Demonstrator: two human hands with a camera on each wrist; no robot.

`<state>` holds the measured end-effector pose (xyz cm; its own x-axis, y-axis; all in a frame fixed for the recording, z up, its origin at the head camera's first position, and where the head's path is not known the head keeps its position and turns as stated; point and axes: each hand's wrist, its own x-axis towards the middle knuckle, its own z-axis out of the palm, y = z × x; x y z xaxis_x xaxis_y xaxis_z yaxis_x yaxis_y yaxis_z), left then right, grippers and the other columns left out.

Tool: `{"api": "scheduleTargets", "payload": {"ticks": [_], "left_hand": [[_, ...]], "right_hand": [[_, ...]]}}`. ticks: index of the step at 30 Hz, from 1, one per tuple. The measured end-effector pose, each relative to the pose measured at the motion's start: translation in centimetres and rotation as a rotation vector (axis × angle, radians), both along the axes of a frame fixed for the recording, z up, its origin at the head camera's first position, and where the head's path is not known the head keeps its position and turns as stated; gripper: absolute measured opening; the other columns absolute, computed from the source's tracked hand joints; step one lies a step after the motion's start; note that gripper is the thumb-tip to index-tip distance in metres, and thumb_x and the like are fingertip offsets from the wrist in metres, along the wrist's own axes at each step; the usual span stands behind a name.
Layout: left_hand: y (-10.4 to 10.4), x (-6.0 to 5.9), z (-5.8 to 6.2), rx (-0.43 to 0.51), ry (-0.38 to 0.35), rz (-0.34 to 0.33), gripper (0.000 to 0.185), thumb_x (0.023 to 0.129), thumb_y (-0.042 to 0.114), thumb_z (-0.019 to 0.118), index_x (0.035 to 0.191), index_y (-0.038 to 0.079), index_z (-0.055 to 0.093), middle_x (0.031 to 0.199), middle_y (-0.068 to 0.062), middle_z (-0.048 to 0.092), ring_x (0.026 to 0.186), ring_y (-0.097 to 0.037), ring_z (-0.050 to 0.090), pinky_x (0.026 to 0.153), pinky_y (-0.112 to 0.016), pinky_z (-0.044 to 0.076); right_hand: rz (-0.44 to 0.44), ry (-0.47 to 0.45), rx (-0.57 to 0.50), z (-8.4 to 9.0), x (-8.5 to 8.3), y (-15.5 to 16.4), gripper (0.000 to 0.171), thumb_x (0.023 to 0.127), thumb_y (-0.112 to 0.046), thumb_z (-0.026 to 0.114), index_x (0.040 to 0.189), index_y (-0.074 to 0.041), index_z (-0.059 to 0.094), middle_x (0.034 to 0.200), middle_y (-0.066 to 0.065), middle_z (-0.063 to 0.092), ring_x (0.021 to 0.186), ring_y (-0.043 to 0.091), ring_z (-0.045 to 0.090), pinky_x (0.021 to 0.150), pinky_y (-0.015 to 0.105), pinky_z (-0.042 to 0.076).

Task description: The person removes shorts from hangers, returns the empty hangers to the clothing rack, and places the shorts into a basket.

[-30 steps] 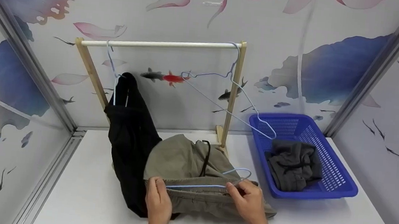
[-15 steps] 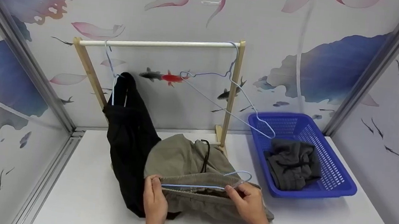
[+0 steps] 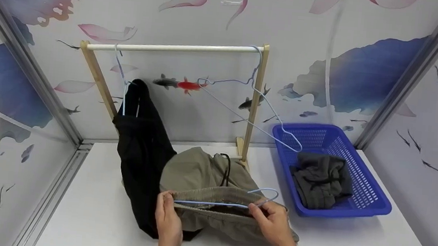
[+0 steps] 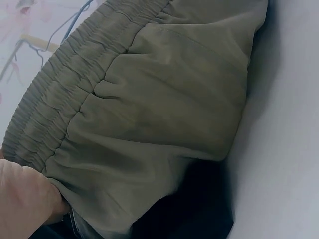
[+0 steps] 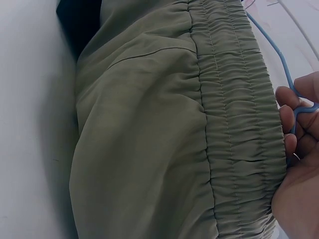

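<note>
Olive pants [image 3: 195,172] with an elastic waistband [image 5: 239,114] and a black drawstring [image 3: 226,171] lie on the table, waist opening toward me. Across that opening runs a light-blue wire hanger [image 3: 212,204], its hook sticking out past the right hand. My left hand [image 3: 170,218] grips the waistband at its left end; whether it also holds the hanger's tip is hidden. With curled fingers, my right hand [image 3: 273,223] holds the hanger near its neck, beside the waistband's right end. In the left wrist view, the left thumb area [image 4: 27,196] presses on the gathered waistband.
Behind stands a wooden rack with a white rod [image 3: 178,48]. Black pants [image 3: 137,151] hang from a hanger on its left, reaching the table. A bare hanger [image 3: 252,80] hangs at its right end. A blue basket [image 3: 371,192] holds folded dark-grey clothing [image 3: 323,181].
My left hand has moved slightly left and up, drawing the waistband with it. The waist opening gapes wider around the hanger; the right hand has barely moved.
</note>
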<state>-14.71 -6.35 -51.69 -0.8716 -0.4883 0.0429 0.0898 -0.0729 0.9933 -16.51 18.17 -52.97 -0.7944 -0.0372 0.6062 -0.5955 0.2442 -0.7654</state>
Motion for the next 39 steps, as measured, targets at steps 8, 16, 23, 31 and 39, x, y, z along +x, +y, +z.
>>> {"api": "scheduleTargets", "payload": {"ticks": [8,16,23,31,39], "left_hand": [[-0.05,-0.24,-0.05,0.293,0.071,-0.061,0.028,0.115,0.020,0.028,0.118,-0.005,0.041,0.145,-0.024,0.026,0.153,-0.036,0.006,0.123,-0.056,0.007],[-0.21,-0.40,-0.13,0.457,0.092,-0.115,0.025,0.115,0.021,0.023,0.117,-0.001,0.036,0.153,-0.020,0.010,0.153,-0.030,-0.011,0.125,-0.057,-0.006],[-0.21,-0.50,-0.33,0.524,0.116,-0.134,0.024,0.115,0.021,0.021,0.119,0.000,0.032,0.157,-0.020,-0.003,0.152,-0.032,-0.028,0.122,-0.058,-0.016],[-0.08,-0.65,-0.37,0.658,0.158,-0.140,0.025,0.114,0.018,0.020,0.118,0.000,0.037,0.152,-0.019,0.010,0.153,-0.032,-0.001,0.127,-0.047,0.003],[-0.07,-0.57,-0.39,0.762,0.194,-0.148,0.026,0.112,0.014,0.017,0.111,0.007,0.042,0.143,-0.017,0.020,0.141,-0.025,0.018,0.115,-0.036,0.021]], "right_hand": [[-0.009,0.066,0.009,-0.24,-0.27,-0.08,0.035,0.083,0.018,0.070,0.068,-0.013,0.067,0.065,0.004,0.063,0.062,-0.001,0.051,0.051,0.020,0.041],[-0.023,0.094,0.018,0.02,-0.29,-0.14,0.036,0.081,0.020,0.070,0.066,-0.012,0.064,0.066,0.005,0.063,0.064,0.000,0.051,0.053,0.019,0.041],[-0.011,0.094,0.007,-0.17,-0.30,0.04,0.034,0.082,0.020,0.070,0.068,-0.011,0.066,0.068,0.005,0.065,0.064,0.001,0.053,0.053,0.020,0.042],[0.001,0.103,-0.010,-0.07,-0.29,0.00,0.028,0.083,0.020,0.070,0.070,-0.006,0.068,0.068,0.007,0.065,0.065,-0.001,0.054,0.054,0.017,0.044],[0.018,0.116,-0.036,0.28,-0.36,-0.13,0.027,0.084,0.020,0.069,0.070,-0.004,0.068,0.070,0.009,0.066,0.068,0.002,0.058,0.059,0.016,0.047]]}}
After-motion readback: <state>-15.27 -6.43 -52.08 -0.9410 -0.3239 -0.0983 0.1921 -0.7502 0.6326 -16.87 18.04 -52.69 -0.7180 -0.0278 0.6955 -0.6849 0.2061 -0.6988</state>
